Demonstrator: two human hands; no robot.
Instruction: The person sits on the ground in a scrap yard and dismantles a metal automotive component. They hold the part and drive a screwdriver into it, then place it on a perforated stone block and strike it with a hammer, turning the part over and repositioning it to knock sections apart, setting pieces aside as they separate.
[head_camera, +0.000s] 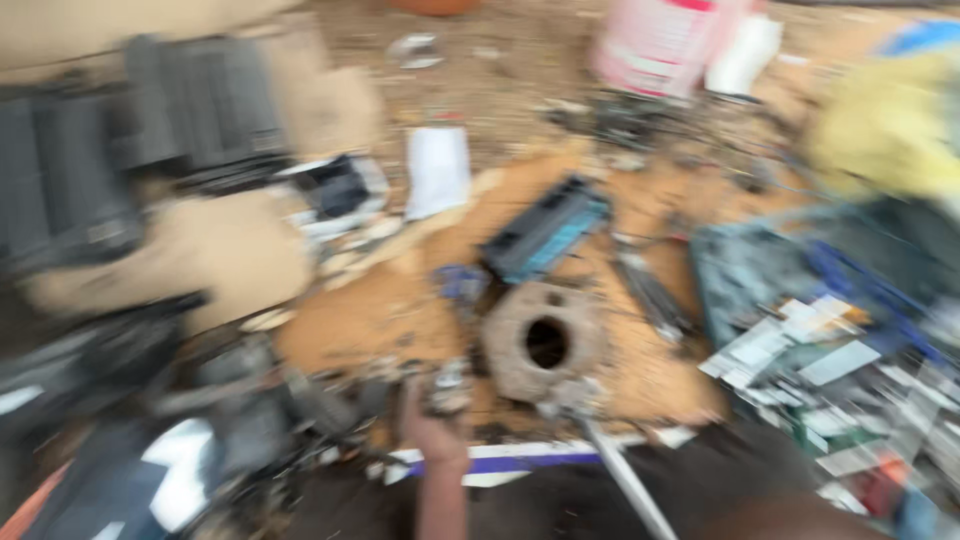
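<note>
At the lower centre of the frame, one hand (432, 425) reached into scrap and seemed to grip a small metal part (450, 388); blur hid the fingers, and which hand it was. A holed block (545, 340) lay just right. The scrap lay unsorted.

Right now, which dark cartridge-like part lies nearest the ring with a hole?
The blue-edged black one, just beyond the ring; the others are stacked far left.

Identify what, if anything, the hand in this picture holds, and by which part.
The hand closes around a small greyish metal piece, gripping its lower end; blur hides what it is. Which hand cannot be told.
</note>
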